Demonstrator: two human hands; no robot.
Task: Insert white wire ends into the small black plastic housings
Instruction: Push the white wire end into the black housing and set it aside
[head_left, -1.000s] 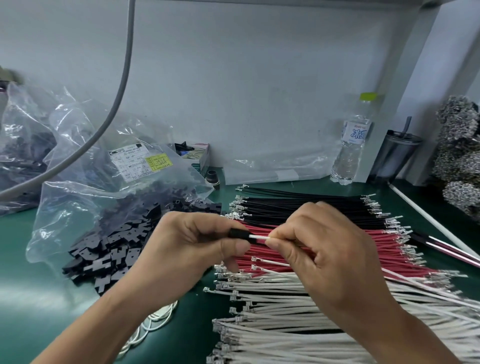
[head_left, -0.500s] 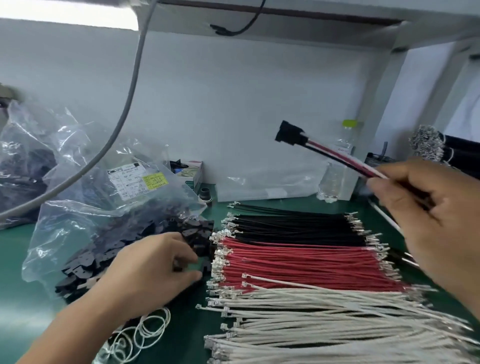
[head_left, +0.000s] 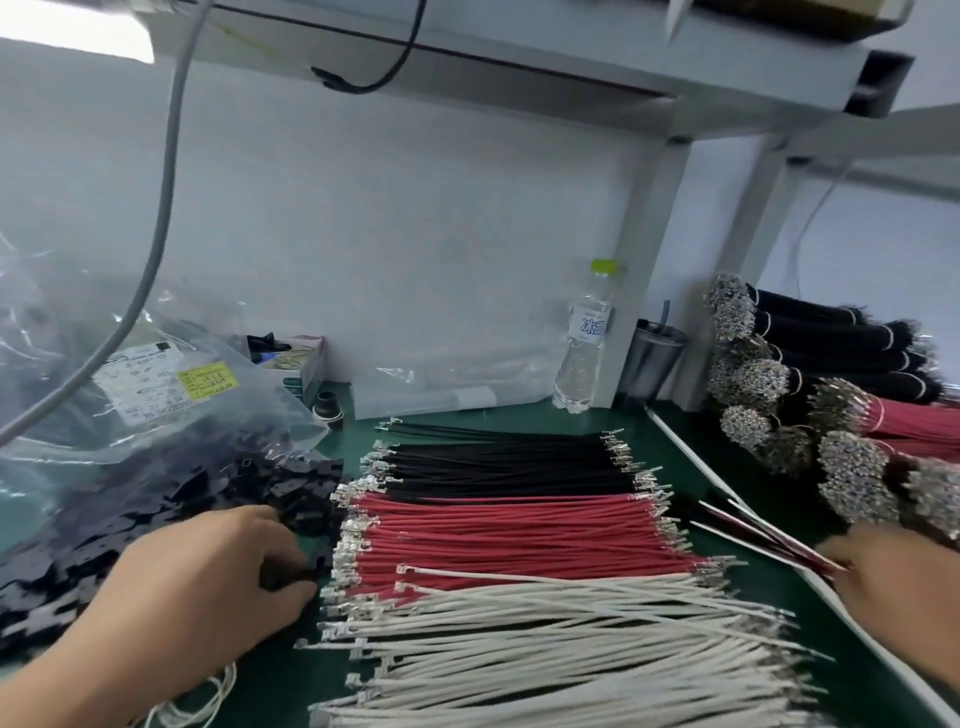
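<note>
Three flat rows of wires (head_left: 519, 525) are lying: black, red, white. Left hand (head_left: 208, 577) is pinching a black housing (head_left: 291, 574); right hand (head_left: 904, 582) is gripping a finished harness (head_left: 753, 530)

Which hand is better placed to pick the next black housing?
Left. The left hand already rests on the black housings pile; the right hand is far across, holding finished wires.

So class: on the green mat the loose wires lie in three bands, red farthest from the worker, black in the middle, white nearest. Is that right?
Not quite. The head view shows the black wires farthest from the worker and the red wires in the middle. The white wires are nearest, and all three bands lie on the green mat, as stated.
</note>
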